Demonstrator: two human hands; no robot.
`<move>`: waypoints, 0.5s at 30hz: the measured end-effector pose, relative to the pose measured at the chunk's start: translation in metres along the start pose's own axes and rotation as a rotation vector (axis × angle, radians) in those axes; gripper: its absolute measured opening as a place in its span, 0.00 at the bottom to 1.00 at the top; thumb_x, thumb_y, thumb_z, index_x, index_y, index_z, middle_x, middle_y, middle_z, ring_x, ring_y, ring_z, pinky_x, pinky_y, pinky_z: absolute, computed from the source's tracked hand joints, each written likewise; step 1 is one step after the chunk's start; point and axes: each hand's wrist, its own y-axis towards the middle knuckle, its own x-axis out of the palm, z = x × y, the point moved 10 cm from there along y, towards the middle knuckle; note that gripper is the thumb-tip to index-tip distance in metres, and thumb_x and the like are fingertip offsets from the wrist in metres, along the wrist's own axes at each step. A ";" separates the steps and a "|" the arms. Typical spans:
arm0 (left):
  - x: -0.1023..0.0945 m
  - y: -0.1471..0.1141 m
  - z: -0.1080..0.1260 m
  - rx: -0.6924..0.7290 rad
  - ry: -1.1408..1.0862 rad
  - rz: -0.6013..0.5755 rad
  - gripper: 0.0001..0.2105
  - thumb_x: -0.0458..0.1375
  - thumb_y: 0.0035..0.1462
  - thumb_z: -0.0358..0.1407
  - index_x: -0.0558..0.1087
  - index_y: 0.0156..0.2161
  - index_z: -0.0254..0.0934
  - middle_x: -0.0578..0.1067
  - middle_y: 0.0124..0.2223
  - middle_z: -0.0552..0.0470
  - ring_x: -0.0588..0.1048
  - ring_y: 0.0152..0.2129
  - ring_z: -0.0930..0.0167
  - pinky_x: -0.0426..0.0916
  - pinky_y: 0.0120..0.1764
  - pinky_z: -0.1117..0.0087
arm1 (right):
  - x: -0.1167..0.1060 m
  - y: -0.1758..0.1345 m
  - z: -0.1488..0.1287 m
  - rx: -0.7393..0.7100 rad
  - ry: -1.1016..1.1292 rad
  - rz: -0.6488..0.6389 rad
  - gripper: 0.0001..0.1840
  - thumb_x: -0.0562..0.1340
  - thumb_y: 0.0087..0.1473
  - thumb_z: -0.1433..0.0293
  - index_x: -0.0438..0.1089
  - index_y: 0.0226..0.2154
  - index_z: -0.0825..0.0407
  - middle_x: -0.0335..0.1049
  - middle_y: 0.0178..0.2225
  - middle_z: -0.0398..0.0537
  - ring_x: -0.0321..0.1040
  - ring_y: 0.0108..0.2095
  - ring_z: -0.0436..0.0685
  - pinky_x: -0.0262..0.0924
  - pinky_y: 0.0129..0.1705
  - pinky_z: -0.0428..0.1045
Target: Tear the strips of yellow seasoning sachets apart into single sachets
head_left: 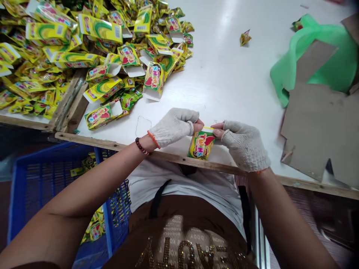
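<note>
A small yellow and green candy box (201, 145) printed "TWINS" stands at the table's front edge, between my two hands. My left hand (179, 125), in a white knitted glove with bare fingertips, pinches the box's upper left corner. On the opposite top corner, the thumb and fingers of my right hand (242, 142), gloved alike, are closed. A pale strip of the box's top end shows between the fingertips. To the left lie more such boxes, several with open white ends; the nearest is a candy box (102, 116) on its side.
A heap of wrapped candies (33, 82) and boxes covers the table's left, split by a wooden divider (70, 101). One wrapped candy (245, 37) lies farther back. At right are a green plastic container (297, 48) and torn cardboard (322, 123). A blue crate (53, 160) stands below left.
</note>
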 end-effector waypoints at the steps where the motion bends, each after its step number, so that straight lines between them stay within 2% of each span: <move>1: -0.002 -0.005 0.005 0.043 0.054 0.028 0.06 0.55 0.52 0.32 0.73 0.31 0.30 0.72 0.28 0.52 0.69 0.26 0.75 0.65 0.30 0.74 | -0.001 -0.004 -0.002 -0.014 -0.027 0.002 0.10 0.62 0.48 0.67 0.73 0.35 0.54 0.75 0.30 0.46 0.71 0.31 0.54 0.68 0.33 0.49; 6: 0.007 -0.033 0.026 0.281 0.206 0.094 0.05 0.54 0.54 0.31 0.72 0.33 0.32 0.70 0.30 0.50 0.68 0.28 0.75 0.64 0.32 0.74 | -0.003 -0.028 -0.018 -0.200 -0.113 0.046 0.10 0.62 0.49 0.69 0.73 0.36 0.49 0.74 0.37 0.45 0.70 0.38 0.55 0.66 0.43 0.51; 9: 0.014 -0.042 0.030 0.337 0.282 0.086 0.05 0.53 0.53 0.28 0.71 0.31 0.32 0.68 0.30 0.51 0.66 0.27 0.75 0.62 0.30 0.74 | -0.002 -0.035 -0.015 -0.234 -0.093 0.073 0.09 0.62 0.48 0.70 0.73 0.36 0.46 0.74 0.36 0.43 0.70 0.37 0.56 0.67 0.41 0.52; 11: 0.016 -0.041 0.027 0.305 0.265 0.059 0.05 0.52 0.54 0.28 0.71 0.31 0.33 0.68 0.30 0.51 0.67 0.27 0.75 0.63 0.31 0.74 | 0.000 -0.033 -0.010 -0.219 -0.070 0.064 0.08 0.62 0.48 0.69 0.73 0.35 0.46 0.74 0.35 0.43 0.71 0.36 0.56 0.67 0.40 0.52; 15: 0.006 -0.032 0.010 0.100 0.041 0.105 0.07 0.53 0.55 0.32 0.69 0.39 0.32 0.71 0.33 0.50 0.69 0.29 0.74 0.66 0.32 0.74 | 0.005 -0.026 -0.001 -0.144 -0.084 0.036 0.10 0.61 0.49 0.67 0.71 0.36 0.50 0.73 0.35 0.45 0.70 0.36 0.56 0.66 0.40 0.52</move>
